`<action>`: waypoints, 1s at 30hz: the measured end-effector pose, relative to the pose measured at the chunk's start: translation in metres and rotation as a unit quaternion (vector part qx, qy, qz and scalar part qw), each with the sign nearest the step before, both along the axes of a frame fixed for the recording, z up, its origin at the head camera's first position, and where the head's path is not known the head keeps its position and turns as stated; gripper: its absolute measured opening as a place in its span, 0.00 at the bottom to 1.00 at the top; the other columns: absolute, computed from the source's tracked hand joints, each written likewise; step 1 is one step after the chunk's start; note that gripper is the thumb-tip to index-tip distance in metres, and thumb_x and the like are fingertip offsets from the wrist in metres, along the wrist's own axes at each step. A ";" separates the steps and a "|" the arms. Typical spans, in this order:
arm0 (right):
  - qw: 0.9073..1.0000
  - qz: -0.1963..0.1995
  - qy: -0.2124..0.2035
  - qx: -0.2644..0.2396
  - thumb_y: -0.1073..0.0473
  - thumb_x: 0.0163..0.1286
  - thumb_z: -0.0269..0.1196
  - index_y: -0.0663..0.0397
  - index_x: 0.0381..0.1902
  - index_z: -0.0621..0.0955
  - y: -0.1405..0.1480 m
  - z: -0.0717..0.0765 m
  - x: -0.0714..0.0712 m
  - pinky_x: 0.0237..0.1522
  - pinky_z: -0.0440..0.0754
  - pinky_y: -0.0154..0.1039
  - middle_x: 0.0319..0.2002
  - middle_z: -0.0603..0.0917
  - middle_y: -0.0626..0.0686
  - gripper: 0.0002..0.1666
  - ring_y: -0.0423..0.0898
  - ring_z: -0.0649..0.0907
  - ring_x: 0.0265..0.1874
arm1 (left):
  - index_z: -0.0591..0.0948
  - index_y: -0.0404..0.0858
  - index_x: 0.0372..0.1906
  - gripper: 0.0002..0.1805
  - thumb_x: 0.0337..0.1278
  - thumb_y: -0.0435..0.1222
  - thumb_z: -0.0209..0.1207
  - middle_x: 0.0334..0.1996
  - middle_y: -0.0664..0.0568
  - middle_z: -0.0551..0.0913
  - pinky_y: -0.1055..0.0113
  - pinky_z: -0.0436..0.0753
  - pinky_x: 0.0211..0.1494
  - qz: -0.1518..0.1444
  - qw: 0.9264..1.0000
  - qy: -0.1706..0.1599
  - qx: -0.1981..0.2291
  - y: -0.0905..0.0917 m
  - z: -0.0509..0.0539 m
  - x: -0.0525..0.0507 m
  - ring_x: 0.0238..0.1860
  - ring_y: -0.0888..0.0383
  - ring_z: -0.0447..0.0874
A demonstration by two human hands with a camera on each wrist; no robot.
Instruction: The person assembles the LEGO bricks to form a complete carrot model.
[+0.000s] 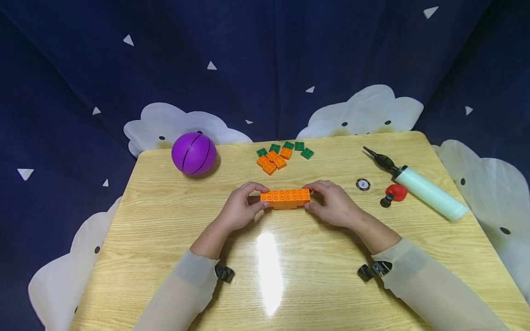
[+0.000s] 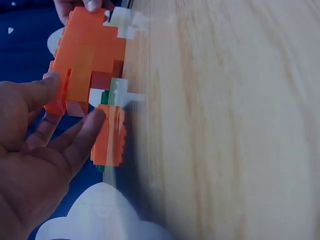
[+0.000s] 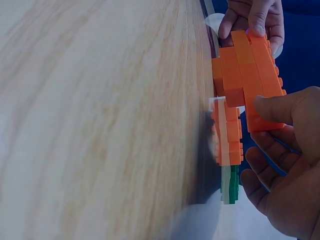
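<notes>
An orange brick structure, widest in its top row and stepped narrower below, is held between both hands at the middle of the table. The left hand pinches its left end between thumb and fingers; the right hand pinches the right end the same way. In the left wrist view the left hand has its thumb and a finger on the near end of the structure. The right wrist view has the right hand with its thumb on the front face of the structure.
Behind the hands lie loose orange bricks and green bricks. A purple ball sits at the back left. To the right are a round chip, a red disc, a small black piece and a pump.
</notes>
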State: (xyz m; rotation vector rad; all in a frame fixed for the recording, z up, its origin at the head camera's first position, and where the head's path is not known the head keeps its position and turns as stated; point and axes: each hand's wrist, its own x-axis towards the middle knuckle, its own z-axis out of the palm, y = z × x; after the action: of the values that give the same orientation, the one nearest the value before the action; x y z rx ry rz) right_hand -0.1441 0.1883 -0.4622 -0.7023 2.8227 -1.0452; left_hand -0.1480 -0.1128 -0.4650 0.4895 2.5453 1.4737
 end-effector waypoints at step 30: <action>1.000 0.000 -0.003 -0.003 0.57 0.69 0.70 0.58 0.64 0.81 0.001 -0.002 -0.001 0.63 0.77 0.56 0.57 0.85 0.54 0.27 0.55 0.80 0.59 | 0.84 0.49 0.51 0.15 0.64 0.31 0.70 0.56 0.57 0.81 0.63 0.88 0.43 -0.003 1.000 -0.024 0.015 0.001 -0.003 -0.003 0.47 0.54 0.88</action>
State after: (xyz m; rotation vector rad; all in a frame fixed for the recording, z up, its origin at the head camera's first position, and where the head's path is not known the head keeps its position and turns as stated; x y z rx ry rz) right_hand -0.1450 0.1890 -0.4641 -0.6995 2.8158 -1.0532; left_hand -0.1507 -0.1121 -0.4680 0.4597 2.4861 1.5057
